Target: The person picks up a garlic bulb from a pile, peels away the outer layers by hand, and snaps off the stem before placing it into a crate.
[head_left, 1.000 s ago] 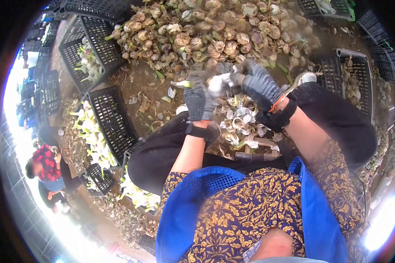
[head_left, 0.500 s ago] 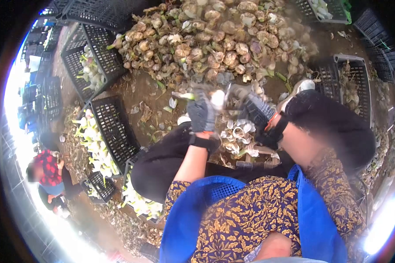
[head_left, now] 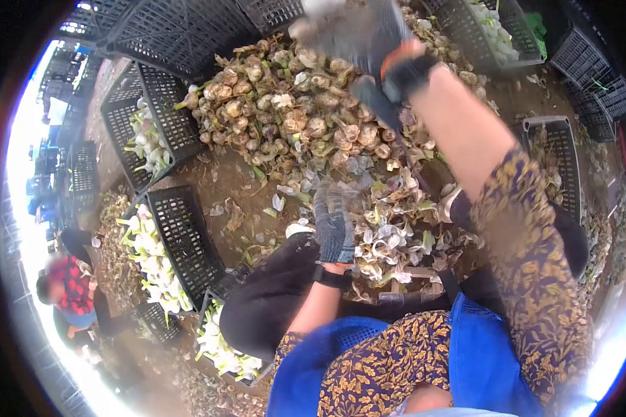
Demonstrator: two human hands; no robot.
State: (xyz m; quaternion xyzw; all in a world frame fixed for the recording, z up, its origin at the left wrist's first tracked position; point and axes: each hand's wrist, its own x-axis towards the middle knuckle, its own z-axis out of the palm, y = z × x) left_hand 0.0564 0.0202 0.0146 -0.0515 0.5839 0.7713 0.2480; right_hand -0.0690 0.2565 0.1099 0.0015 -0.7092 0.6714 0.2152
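Garlic heap (head_left: 292, 115), pale bulbs (head_left: 153, 258) in black crates (head_left: 186, 240)

And here we are in a garlic-working area, a produce shed or yard by the look of it! Brown bulbs (head_left: 257, 125) lie in a great heap straight on the bare, earthy floor (head_left: 240, 229), papery skins (head_left: 389, 240) litter the ground, and there, slatted black crates (head_left: 184, 233) ring the spot, some loaded with pale, green-stemmed bulbs (head_left: 146, 254)! Over on the left, another person (head_left: 73, 281) sits near more scraps, bright light glaring beyond
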